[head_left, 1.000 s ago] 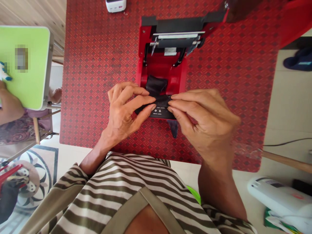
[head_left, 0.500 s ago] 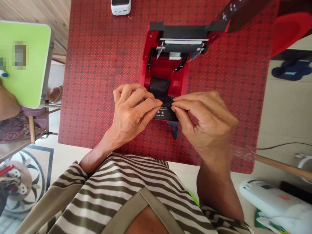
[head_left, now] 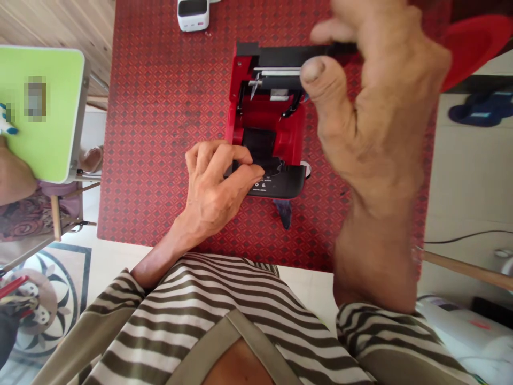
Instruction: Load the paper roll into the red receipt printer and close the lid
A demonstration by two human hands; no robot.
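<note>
A red and black printer-like machine (head_left: 294, 184) stands with its top raised, showing a roller (head_left: 280, 83) inside. A shiny black film (head_left: 259, 144) lies in its red bay and reaches over the front panel with white icons. My left hand (head_left: 214, 187) is closed at the panel's left side, thumb and fingertips pinching the film's edge. Raised over the machine's upper right is my right hand (head_left: 385, 91), thumb and fingers apart, partly smeared by motion. It hides the right end of the raised top; whether it touches it I cannot tell.
A small white device (head_left: 193, 16) sits at the far left of the red patterned table (head_left: 160, 107). Below the machine's front edge lies a dark pointed scrap (head_left: 284, 214). Left stands a green-topped table (head_left: 48, 144) with another person's arm (head_left: 14, 171) beside it.
My right hand has let go of the film and moved up and right to the machine's raised top. My left hand stays at the film. More of the front panel now shows.
</note>
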